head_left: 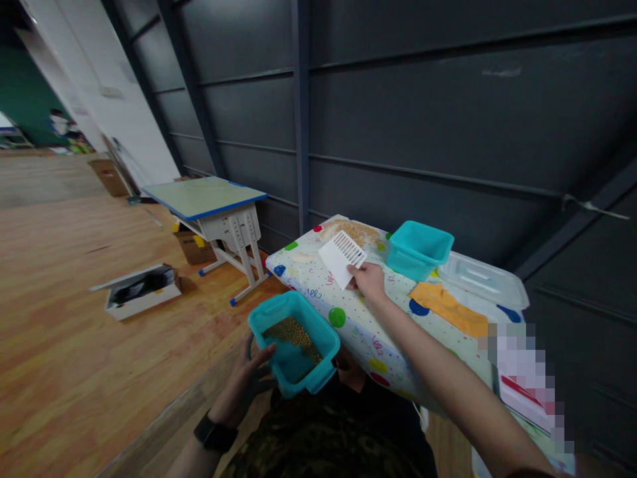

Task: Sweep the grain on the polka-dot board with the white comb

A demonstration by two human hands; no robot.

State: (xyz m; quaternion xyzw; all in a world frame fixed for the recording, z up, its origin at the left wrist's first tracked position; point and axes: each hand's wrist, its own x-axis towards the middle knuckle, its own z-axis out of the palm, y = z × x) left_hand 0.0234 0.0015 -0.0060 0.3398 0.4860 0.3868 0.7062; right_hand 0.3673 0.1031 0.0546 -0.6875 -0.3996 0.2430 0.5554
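My left hand (249,375) grips a teal plastic tub (263,310) by its near left side, thumb over the rim. The tub sits just off the table's front edge, above my lap. Small golden-brown grains (293,332) lie in it, with part of its bottom bare. My right hand (367,279) pinches a flat white slotted plate (338,261) by its lower right edge, its slots pointing away from me. Beyond the plate, a loose pile of tan grains (355,232) spreads on the tablecloth; the plate's far end is beside it.
A second teal tub (418,265) stands at the back of the table, by a clear lid (480,279) and an orange cloth (445,305). A dark panelled wall (423,119) rises behind. To the left are a desk (209,198) and an open white box (144,299).
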